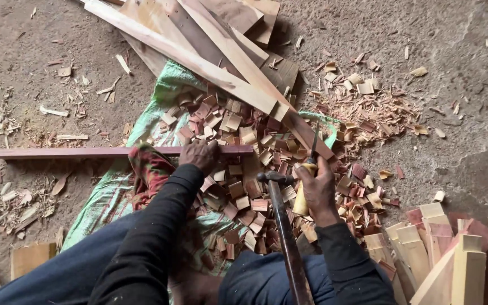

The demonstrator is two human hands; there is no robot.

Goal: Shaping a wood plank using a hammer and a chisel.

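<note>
Your left hand (200, 155) pins the long strip (114, 152) on the floor over the green sack (159, 107); right hand (317, 189) grips a chisel (307, 169), prob. Cut blocks (238, 169) piled; most of strip uncut.

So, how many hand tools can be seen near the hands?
2. A chisel is in the right hand; a hammer leans beside it. The chips may hide more.
</note>
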